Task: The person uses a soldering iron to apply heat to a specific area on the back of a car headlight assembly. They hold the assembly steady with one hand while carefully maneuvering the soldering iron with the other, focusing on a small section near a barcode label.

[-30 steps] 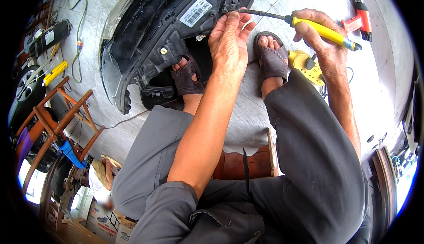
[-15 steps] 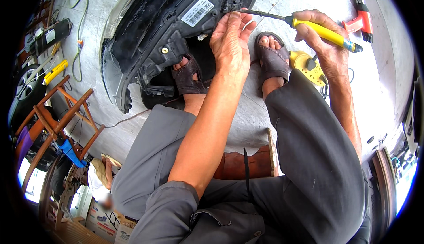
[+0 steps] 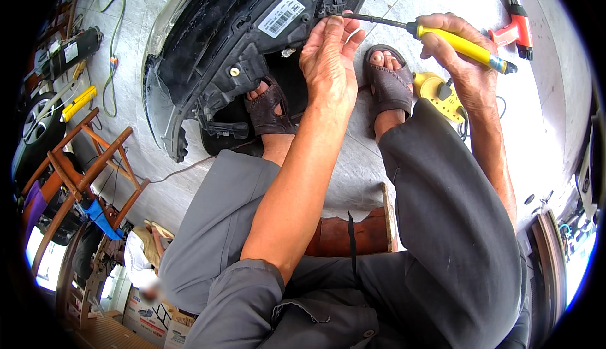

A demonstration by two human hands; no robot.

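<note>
A black car headlight [image 3: 208,40] with a clear lens edge and a white label lies tilted on the floor by my feet. My left hand [image 3: 331,52] is at its right edge, thumb and forefinger pinched together against a small black fitting and the other fingers loosely curled. What the pinch holds is hidden. My right hand [image 3: 467,59] is wrapped round the yellow handle of a screwdriver [image 3: 457,46]. Its dark shaft runs left, nearly level, to my left fingertips, and its tip is out of sight there.
Right of my sandalled foot stands a yellow power strip [image 3: 440,96] with a black plug. A red-and-black tool [image 3: 512,30] lies at the upper right. At left are a wooden rack [image 3: 95,159], a green cable [image 3: 112,65] and a black motor-like cylinder [image 3: 74,49]. Another person [image 3: 145,251] is at lower left.
Hardly anything differs. Both hands, the screwdriver and the headlight keep their places; the person at lower left has shifted slightly.
</note>
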